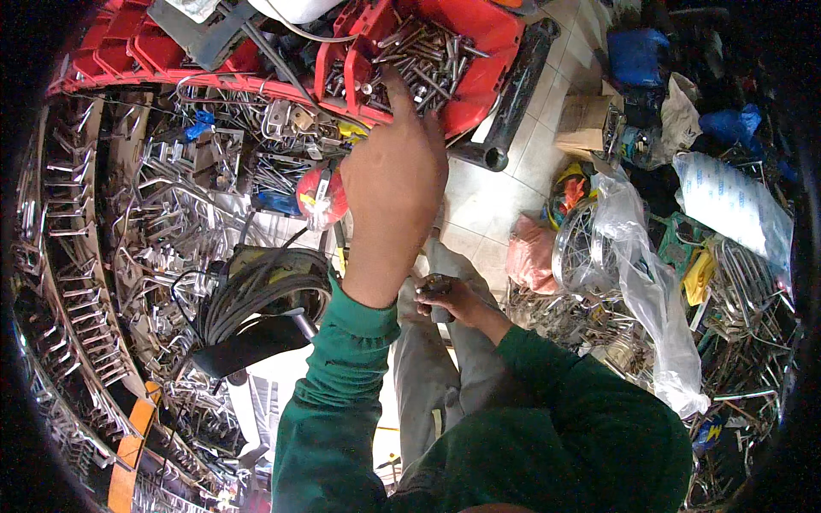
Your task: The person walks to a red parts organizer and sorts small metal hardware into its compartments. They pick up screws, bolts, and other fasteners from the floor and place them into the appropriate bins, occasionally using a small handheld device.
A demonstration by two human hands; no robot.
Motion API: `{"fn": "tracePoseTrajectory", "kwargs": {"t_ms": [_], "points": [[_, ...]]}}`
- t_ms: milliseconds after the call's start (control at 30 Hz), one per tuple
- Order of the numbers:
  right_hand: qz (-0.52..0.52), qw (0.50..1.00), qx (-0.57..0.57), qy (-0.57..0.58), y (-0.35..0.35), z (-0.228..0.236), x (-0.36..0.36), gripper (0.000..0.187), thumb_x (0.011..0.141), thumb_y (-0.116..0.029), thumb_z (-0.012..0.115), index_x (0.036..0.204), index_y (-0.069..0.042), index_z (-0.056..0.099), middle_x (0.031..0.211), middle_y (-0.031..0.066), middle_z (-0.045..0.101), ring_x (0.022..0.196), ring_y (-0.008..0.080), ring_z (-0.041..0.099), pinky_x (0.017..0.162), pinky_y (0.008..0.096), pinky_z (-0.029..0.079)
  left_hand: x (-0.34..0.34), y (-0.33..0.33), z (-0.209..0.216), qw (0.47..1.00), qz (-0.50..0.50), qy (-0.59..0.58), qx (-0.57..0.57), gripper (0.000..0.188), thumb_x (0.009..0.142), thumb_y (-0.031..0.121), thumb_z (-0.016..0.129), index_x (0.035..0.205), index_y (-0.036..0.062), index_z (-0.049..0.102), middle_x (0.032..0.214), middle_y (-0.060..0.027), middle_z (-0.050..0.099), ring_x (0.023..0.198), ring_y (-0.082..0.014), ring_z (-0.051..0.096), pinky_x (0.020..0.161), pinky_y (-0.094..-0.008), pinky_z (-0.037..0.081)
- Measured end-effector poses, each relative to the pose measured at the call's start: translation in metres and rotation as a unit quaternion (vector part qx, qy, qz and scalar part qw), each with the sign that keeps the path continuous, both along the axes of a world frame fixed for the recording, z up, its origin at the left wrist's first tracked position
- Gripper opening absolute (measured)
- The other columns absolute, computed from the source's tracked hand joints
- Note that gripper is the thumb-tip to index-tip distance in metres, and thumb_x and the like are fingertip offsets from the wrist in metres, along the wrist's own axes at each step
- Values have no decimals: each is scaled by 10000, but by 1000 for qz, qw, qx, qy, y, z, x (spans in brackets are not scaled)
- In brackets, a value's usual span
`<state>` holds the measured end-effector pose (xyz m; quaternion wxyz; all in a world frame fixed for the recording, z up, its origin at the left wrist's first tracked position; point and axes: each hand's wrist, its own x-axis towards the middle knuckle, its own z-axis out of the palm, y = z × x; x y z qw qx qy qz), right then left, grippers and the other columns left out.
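My left hand (396,175) reaches over a red plastic bin (487,38) full of loose bolts (436,56). Its index finger is stretched out and its tip is among the bolts; the other fingers are partly hidden behind the hand. Nothing held shows in it. Lower down, in front of my grey trousers, my right hand (466,301) is closed round a small dark metal part (438,286), whose exact kind I cannot make out.
More red bins (158,47) run along the upper left. Bent metal rods hang on racks (73,197) at left, near a coiled black cable (265,286). A black tube (522,85) leans right of the bin. Cardboard box (583,122), clear plastic (637,282) and metal parts clutter the right.
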<state>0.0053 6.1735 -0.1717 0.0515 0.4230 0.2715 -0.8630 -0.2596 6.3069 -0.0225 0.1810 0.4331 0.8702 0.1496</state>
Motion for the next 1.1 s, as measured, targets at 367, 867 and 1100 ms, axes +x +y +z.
{"fn": "tracePoseTrajectory", "kwargs": {"t_ms": [367, 867, 1100], "points": [[134, 970, 203, 14, 15, -13, 13, 353, 927, -194, 778, 1173, 16, 638, 981, 73, 687, 877, 168, 711, 802, 347, 563, -14, 4, -1, 999, -37, -2, 10, 629, 971, 364, 587, 1528, 114, 437, 736, -213, 709, 704, -425, 720, 629, -554, 566], [-13, 988, 149, 47, -9, -16, 7, 341, 926, -162, 775, 1183, 2, 623, 979, 79, 699, 872, 208, 707, 776, 352, 557, -31, 12, 8, 991, -68, -18, 112, 464, 972, 276, 624, 1428, 194, 613, 710, -203, 701, 645, -416, 699, 585, -514, 561], [-78, 997, 26, -1, -12, -20, -1, 327, 895, -152, 811, 1123, -2, 632, 930, 79, 685, 815, 208, 698, 742, 361, 552, -28, 36, 10, 990, -140, 4, 5, 541, 929, 159, 548, 1464, 226, 583, 810, -222, 726, 731, -426, 725, 663, -542, 582]]}}
